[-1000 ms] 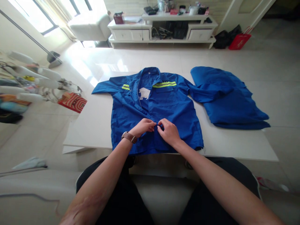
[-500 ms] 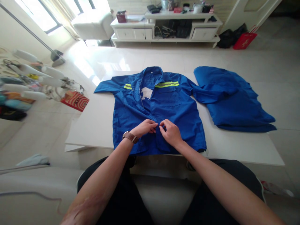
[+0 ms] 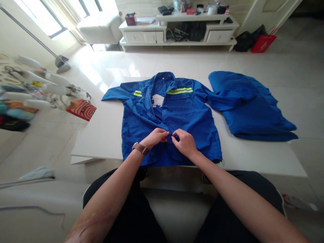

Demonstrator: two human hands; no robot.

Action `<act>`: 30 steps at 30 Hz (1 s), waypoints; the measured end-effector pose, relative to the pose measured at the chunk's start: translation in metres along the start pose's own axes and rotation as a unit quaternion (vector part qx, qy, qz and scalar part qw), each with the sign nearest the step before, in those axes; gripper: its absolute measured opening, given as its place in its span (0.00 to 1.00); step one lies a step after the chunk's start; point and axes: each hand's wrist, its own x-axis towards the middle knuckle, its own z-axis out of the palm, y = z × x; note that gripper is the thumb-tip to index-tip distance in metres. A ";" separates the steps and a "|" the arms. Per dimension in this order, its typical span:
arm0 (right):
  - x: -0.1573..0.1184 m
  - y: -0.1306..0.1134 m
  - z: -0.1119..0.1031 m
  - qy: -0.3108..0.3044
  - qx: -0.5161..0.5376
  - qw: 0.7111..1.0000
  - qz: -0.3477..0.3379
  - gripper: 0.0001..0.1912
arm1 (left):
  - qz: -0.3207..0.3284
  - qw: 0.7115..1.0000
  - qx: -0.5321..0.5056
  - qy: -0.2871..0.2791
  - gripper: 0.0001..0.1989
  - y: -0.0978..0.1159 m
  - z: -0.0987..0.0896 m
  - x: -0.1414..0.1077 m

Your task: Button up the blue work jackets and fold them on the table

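A blue work jacket (image 3: 187,108) with yellow-and-grey reflective strips lies front up, its collar pointing away from me. The upper front gapes, showing a white patch inside. At the lower front opening, my left hand (image 3: 159,136) pinches one edge of the jacket; a watch with a brown strap (image 3: 140,147) is on that wrist. Just to the right, my right hand (image 3: 184,141) has its thumb and fingers curled together on the other front edge. The fingertips of both hands are close but apart, and any button or fastener between them is too small to make out.
The jacket lies on a white table (image 3: 265,158). A folded blue garment (image 3: 253,108) sits at its right, under the jacket's sleeve. Beyond stands a white TV cabinet (image 3: 144,36). At left are a red patterned bag (image 3: 82,108) and a rack with white rods (image 3: 55,88).
Both hands stay at the same spot on the front opening. The fingertips have drawn very slightly apart; the jacket lies as before.
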 end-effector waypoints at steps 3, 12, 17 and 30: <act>0.000 0.001 0.001 -0.002 -0.013 1.000 0.006 0.04 | -0.028 0.999 -0.001 -0.031 0.20 0.004 -0.002 0.000; 0.002 -0.001 -0.002 0.006 0.003 1.000 0.021 0.03 | -0.011 1.000 -0.016 -0.005 0.10 0.004 0.001 0.002; 0.000 -0.003 -0.004 -0.005 -0.035 0.999 -0.004 0.05 | -0.036 0.997 -0.064 0.021 0.07 0.006 0.005 -0.001; 0.001 -0.002 -0.005 -0.054 -0.111 0.989 -0.083 0.10 | -0.068 0.993 -0.086 0.053 0.05 0.001 0.004 0.002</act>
